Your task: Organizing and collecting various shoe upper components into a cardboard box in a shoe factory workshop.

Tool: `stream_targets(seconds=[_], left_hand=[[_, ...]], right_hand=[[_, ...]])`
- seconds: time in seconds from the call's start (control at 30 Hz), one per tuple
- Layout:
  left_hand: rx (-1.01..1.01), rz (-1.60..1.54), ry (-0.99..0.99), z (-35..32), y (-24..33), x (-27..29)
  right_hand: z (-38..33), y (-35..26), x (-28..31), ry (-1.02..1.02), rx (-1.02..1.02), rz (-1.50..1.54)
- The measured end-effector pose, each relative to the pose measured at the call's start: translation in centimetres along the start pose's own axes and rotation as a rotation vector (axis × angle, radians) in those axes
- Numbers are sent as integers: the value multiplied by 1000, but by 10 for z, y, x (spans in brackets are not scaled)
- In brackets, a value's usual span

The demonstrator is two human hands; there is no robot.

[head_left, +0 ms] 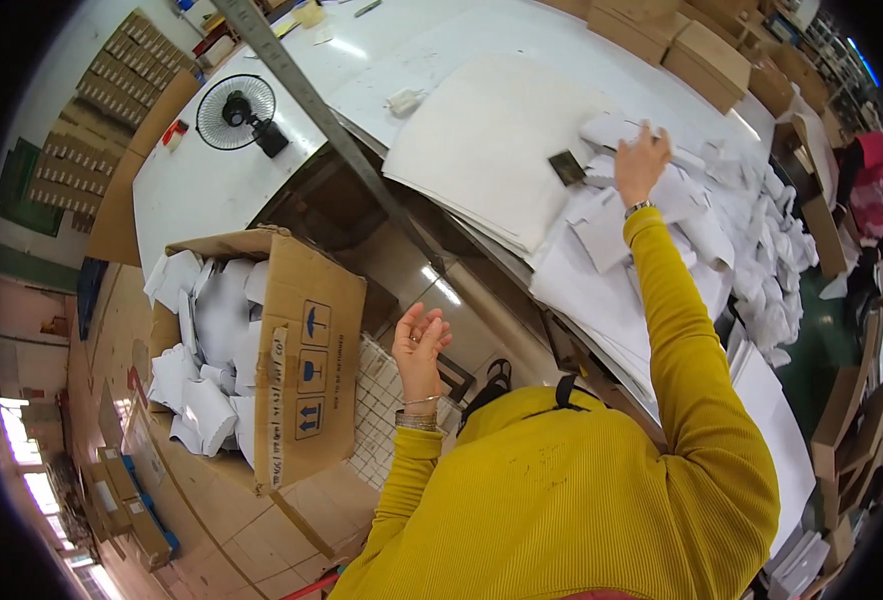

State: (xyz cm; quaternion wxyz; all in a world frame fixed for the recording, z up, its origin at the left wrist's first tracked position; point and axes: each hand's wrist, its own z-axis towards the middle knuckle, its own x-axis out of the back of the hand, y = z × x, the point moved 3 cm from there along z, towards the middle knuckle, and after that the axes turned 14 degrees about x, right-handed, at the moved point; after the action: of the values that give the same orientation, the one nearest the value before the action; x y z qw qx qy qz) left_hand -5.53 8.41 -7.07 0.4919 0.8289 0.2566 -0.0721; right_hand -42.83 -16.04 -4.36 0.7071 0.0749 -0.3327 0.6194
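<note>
Cardboard box (302,370) of white paper pieces noted at left, on the floor. Left hand (420,345) raised beside it, fingers loosely spread, nothing held. Right hand (642,160) laid, fingers curled, on the paper pile (692,225) heaped on the white table (212,190); grip cannot be told.

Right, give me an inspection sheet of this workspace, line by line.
Surface: white table, large white sheets stacked on it.
Job's things: heap of folded white paper pieces; open cardboard box on the floor holds more.
Clutter: small desk fan, brown boxes.
Hands: right hand on the heap; left hand open, empty, beside the box.
Cables: nothing seen.
Surroundings: tiled floor, another person at far right.
</note>
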Motion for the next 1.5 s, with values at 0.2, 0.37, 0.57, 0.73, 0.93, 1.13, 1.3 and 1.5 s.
stream_targets(seconds=[0.2, 0.37, 0.57, 0.73, 0.93, 1.13, 1.3, 1.5], left_hand=[[-250, 384, 21, 71, 39, -37], [-523, 721, 22, 143, 62, -82], [-647, 1061, -25, 235, 56, -139], [-513, 1012, 100, 276, 40, -150], [-564, 1136, 181, 295, 45, -135], [-575, 672, 372, 274, 73, -131], [-748, 832, 653, 205, 102, -61], [-997, 572, 554, 95, 132, -77]], right_hand=[[-50, -66, -63, -870, 561, 17], [-42, -56, -98, -945, 494, 297], [22, -94, -168, -688, 440, 470], [-39, -133, -190, -817, 696, 472], [-1, -153, -112, -1355, 718, 1115], [41, -54, -154, -839, 397, 532], [-17, -227, -3, -562, 891, 887], [-45, -251, 2, -498, 882, 937]])
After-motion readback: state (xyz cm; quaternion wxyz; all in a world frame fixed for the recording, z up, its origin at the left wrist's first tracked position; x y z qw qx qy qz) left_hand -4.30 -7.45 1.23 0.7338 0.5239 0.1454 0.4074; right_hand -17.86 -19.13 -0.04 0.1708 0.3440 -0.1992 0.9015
